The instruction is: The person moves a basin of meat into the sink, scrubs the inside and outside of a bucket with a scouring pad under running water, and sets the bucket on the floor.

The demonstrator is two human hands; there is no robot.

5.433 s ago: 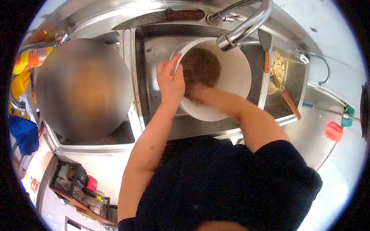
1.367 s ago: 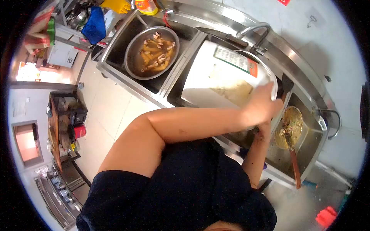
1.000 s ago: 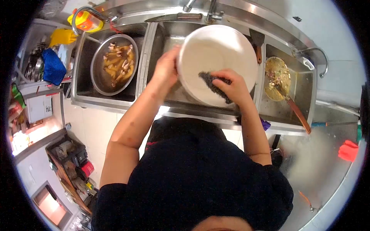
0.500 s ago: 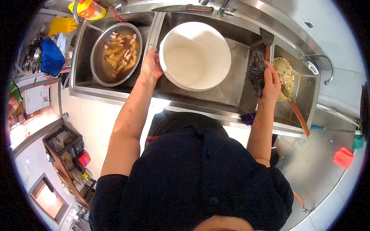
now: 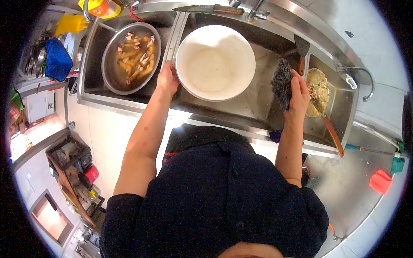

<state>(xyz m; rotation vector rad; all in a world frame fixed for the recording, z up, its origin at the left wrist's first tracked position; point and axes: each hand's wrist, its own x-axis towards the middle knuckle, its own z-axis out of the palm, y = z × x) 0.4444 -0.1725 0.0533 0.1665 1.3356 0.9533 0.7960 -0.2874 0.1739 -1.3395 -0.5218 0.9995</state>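
Note:
A white bucket (image 5: pixel 215 64) stands in the middle sink basin (image 5: pixel 264 53), its mouth facing me. My left hand (image 5: pixel 168 78) grips the left side of the bucket, the fingertips partly hidden behind it. My right hand (image 5: pixel 298 95) is closed on a dark steel wool scourer (image 5: pixel 282 84), held over the right part of the basin, apart from the bucket. Close beyond that hand, a spatula (image 5: pixel 301 60) with a dark blade and wooden handle leans at the divider.
In the left basin a metal bowl (image 5: pixel 104 64) holds chicken feet in water. The right basin has a strainer (image 5: pixel 317 86) with food scraps and a wooden handle. A knife (image 5: pixel 208 8) lies on the back ledge near the faucet (image 5: pixel 257 13). Red gloves (image 5: pixel 380 182) lie at right.
My right hand has lifted the scourer away from the spatula and shifted slightly left. The bucket has tilted slightly, with my left hand still on its side.

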